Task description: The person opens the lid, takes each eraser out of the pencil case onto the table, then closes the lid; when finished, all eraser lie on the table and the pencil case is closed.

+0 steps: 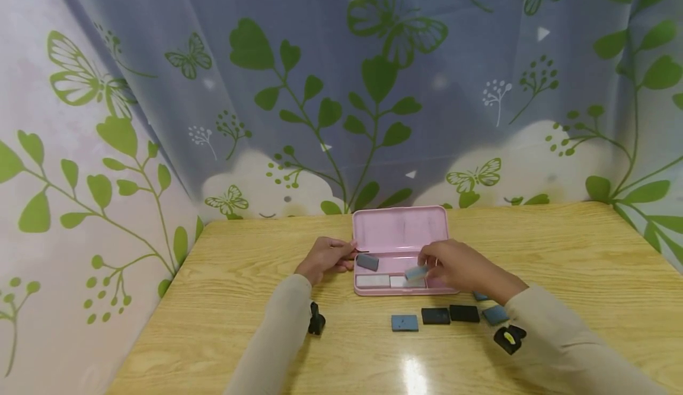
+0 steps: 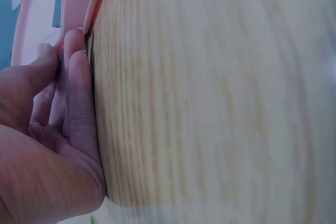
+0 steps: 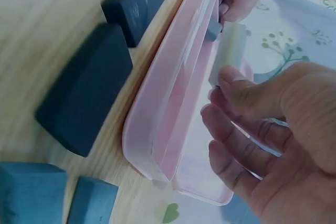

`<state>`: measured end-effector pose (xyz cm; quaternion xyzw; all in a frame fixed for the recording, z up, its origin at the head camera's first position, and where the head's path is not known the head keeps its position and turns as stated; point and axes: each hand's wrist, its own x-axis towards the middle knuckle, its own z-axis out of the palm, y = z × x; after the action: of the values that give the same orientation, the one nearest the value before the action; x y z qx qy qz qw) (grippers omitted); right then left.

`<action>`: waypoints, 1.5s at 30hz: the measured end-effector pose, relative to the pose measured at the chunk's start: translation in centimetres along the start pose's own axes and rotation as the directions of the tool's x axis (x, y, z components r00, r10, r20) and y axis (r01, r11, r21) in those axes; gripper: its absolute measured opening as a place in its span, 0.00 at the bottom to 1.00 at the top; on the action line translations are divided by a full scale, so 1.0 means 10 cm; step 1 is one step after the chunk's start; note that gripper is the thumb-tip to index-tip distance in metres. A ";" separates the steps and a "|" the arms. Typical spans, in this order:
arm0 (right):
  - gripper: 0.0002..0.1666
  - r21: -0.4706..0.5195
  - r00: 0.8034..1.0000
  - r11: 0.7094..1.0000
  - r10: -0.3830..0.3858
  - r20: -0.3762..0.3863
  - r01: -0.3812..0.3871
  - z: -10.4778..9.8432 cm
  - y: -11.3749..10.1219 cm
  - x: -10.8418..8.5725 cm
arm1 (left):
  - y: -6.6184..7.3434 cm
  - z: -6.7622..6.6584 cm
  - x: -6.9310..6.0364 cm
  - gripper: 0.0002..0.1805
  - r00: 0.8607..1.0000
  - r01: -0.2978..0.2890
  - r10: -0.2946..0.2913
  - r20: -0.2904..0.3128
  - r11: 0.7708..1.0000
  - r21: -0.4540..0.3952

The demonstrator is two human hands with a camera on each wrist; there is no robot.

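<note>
I had the left hand [image 1: 326, 257] gripping the case [image 1: 400, 229], right hand [image 1: 456, 261] pinching a pale block [image 1: 415, 273], three blocks [image 1: 372, 282] in, five blocks [image 1: 464, 314] out lower right.

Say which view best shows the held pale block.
Right wrist view: the pale block appears large, mostly uncovered, with the right hand pinching one end. The head view shows it smaller, over the pink case; the left wrist view doesn't show it.

The pink rectangular case [image 1: 392, 263] looks like smooth plastic with a soft gloss; the black rectangular blocks [image 3: 86, 90] look matt. The yellow wood-grained tabletop [image 1: 363, 356] shines; the blue leaf-printed curtain [image 1: 459, 116] and beige sleeves [image 1: 565, 335] look like matt cloth.
</note>
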<state>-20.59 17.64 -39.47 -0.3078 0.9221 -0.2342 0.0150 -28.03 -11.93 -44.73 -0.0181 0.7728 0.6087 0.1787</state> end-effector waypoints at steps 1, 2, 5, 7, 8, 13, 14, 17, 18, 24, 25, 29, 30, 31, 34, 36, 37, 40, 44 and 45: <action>0.09 -0.003 1.000 1.000 -0.004 0.005 0.004 0.00 -0.01 -0.03 | 0.00 0.00 0.00 0.16 1.000 0.001 -0.001 -0.001 1.000 -0.001; 0.09 -0.009 1.000 1.000 -0.010 0.010 0.010 0.00 -0.02 -0.07 | 0.00 0.00 0.00 0.16 1.000 0.003 -0.003 -0.001 1.000 -0.003; 0.09 -0.002 0.999 1.000 -0.026 0.033 0.026 0.00 -0.07 -0.16 | 0.00 0.00 0.00 0.15 1.000 0.005 -0.005 -0.005 1.000 -0.007; 0.09 0.015 0.998 0.999 -0.031 0.054 0.031 0.01 -0.10 -0.21 | -0.01 0.00 0.00 0.15 1.000 0.001 -0.001 -0.004 1.000 -0.010; 0.08 0.026 0.997 0.999 -0.031 0.068 0.029 0.01 -0.11 -0.23 | -0.01 0.00 0.00 0.15 1.000 -0.002 0.002 -0.002 1.000 -0.010; 0.09 0.066 0.992 0.997 -0.041 0.116 0.033 0.05 -0.17 -0.32 | -0.01 -0.01 0.01 0.15 1.000 -0.004 0.004 0.007 1.000 -0.010; 0.08 0.067 0.992 0.997 -0.043 0.120 0.036 0.06 -0.18 -0.34 | -0.01 -0.01 0.01 0.15 1.000 -0.001 0.001 0.007 1.000 -0.008; 0.08 0.069 0.990 0.997 -0.054 0.127 0.046 0.10 -0.21 -0.38 | -0.01 -0.01 0.02 0.15 1.000 0.006 -0.006 0.006 1.000 -0.001; 0.09 0.073 0.990 0.996 -0.052 0.132 0.043 0.11 -0.21 -0.40 | -0.01 -0.01 0.02 0.16 1.000 0.006 -0.006 0.005 1.000 0.002; 0.12 0.085 0.987 0.995 -0.066 0.144 0.054 0.17 -0.25 -0.47 | 0.00 -0.01 0.00 0.16 1.000 -0.001 0.001 0.000 1.000 0.007; 0.12 0.084 0.987 0.995 -0.071 0.145 0.059 0.18 -0.25 -0.48 | 0.00 -0.01 0.00 0.16 1.000 -0.003 0.003 0.001 1.000 0.004; 0.13 0.073 0.985 0.994 -0.092 0.144 0.082 0.22 -0.26 -0.51 | 0.00 -0.01 -0.01 0.16 1.000 -0.005 0.005 0.003 1.000 -0.013; 0.13 0.073 0.985 0.994 -0.094 0.143 0.084 0.23 -0.26 -0.52 | 0.00 0.00 -0.01 0.16 1.000 -0.007 0.007 0.003 1.000 -0.012; 0.13 0.071 0.985 0.993 -0.099 0.141 0.090 0.24 -0.26 -0.53 | 0.00 0.00 -0.01 0.16 1.000 -0.006 0.006 0.003 1.000 -0.014; 0.12 0.083 0.983 0.992 -0.107 0.151 0.095 0.27 -0.26 -0.54 | 0.00 0.00 0.00 0.15 1.000 -0.001 0.001 -0.006 1.000 -0.007; 0.11 0.099 0.981 0.991 -0.101 0.165 0.085 0.28 -0.25 -0.55 | -0.01 0.00 0.02 0.15 1.000 0.011 -0.011 -0.010 1.000 -0.008; 0.11 0.105 0.980 0.991 -0.104 0.169 0.087 0.29 -0.25 -0.55 | -0.02 0.00 0.02 0.15 1.000 0.019 -0.019 -0.014 1.000 -0.012; 0.11 0.118 0.978 0.989 -0.111 0.176 0.091 0.30 -0.25 -0.56 | -0.01 0.00 0.02 0.15 1.000 0.017 -0.017 -0.013 1.000 -0.004; 0.12 0.117 0.979 0.988 -0.118 0.166 0.099 0.32 -0.25 -0.56 | 0.00 0.00 0.00 0.16 1.000 -0.001 0.001 0.002 1.000 0.001; 0.12 0.117 0.979 0.988 -0.119 0.164 0.101 0.32 -0.25 -0.57 | 0.00 0.00 0.00 0.16 1.000 -0.004 0.004 0.005 1.000 -0.002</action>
<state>-14.04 17.76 -41.88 -0.3760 0.8849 -0.2569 0.0975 -28.02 -11.97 -44.72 -0.0152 0.7718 0.6098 0.1796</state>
